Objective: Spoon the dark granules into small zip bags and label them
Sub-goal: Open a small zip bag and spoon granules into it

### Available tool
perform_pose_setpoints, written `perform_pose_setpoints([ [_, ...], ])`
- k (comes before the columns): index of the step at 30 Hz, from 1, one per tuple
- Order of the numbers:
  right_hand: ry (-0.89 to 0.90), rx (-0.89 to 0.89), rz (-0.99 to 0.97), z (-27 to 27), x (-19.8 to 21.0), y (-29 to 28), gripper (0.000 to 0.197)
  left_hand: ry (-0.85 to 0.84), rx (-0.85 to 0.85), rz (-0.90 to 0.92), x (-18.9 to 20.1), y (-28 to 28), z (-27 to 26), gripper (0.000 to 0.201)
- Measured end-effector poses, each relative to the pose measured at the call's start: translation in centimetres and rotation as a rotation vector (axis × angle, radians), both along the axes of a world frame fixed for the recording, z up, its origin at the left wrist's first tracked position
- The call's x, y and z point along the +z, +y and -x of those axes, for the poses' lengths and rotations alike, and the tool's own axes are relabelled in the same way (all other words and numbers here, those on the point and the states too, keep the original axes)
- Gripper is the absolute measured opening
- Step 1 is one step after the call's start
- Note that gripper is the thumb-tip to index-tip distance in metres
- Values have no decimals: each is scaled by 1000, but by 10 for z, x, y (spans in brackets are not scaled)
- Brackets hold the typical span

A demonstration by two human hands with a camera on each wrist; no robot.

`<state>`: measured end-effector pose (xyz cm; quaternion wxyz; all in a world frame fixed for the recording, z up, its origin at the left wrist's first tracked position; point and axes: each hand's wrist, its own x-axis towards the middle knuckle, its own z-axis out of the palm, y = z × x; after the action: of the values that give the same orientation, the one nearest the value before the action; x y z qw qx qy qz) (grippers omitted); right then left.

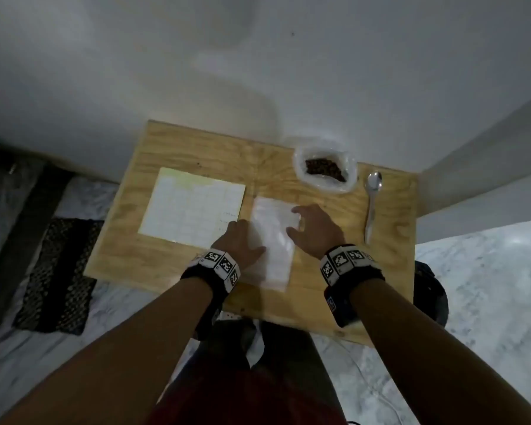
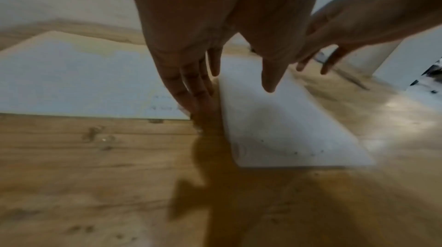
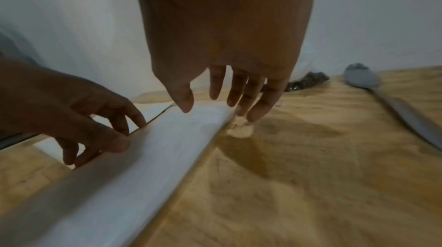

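Observation:
A white stack of small zip bags point(image 1: 273, 250) point(image 2: 282, 128) point(image 3: 143, 166) lies flat in the middle of the wooden table point(image 1: 135, 259). My left hand point(image 1: 246, 240) point(image 2: 234, 90) straddles the stack's left edge, with its fingers straight down on the table and its thumb over the top. My right hand point(image 1: 304, 222) point(image 3: 215, 103) hangs open over the far right corner, its fingertips at the edge. The clear bag of dark granules point(image 1: 325, 170) point(image 3: 308, 80) stands open behind. A metal spoon point(image 1: 372, 207) point(image 3: 394, 105) lies to the right. Left of the stack is the label sheet point(image 1: 190, 207) point(image 2: 83, 81).
The table stands against a white wall in a corner. A dark patterned mat point(image 1: 56, 274) lies on the floor to the left. A dark round object point(image 1: 432, 289) sits below the table's right side.

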<state>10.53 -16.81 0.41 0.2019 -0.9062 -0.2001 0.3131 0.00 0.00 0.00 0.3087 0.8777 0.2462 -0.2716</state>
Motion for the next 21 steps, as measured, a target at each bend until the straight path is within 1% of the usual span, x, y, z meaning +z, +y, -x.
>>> perform_pose_setpoints([
  [1, -41, 23, 3, -5, -3, 2, 54, 7, 4, -16, 0, -3, -4, 69],
  [3, -108, 68, 41, -12, -9, 5, 57, 33, 71, -58, 2, -10, -11, 57],
  [5, -138, 115, 56, -15, -15, 6, 58, 50, 192, -62, 5, -15, -16, 38],
  [6, -142, 126, 54, -17, -18, 5, 58, 52, 240, -51, 5, -16, -17, 33],
  [7, -141, 125, 50, -19, -20, 4, 57, 47, 266, -32, 5, -16, -17, 33],
  [11, -138, 99, -7, -22, -25, 4, 49, 75, 248, -16, 6, -14, -16, 45],
  [14, -137, 55, -53, -20, -25, 4, 33, 55, 240, -36, 8, -15, -16, 47],
  [17, -134, 50, -67, -17, -21, 4, 17, 45, 230, -46, 8, -14, -14, 48],
  [21, -82, 41, -87, -17, -13, 3, 15, -7, 228, -30, 4, -11, -11, 55],
])
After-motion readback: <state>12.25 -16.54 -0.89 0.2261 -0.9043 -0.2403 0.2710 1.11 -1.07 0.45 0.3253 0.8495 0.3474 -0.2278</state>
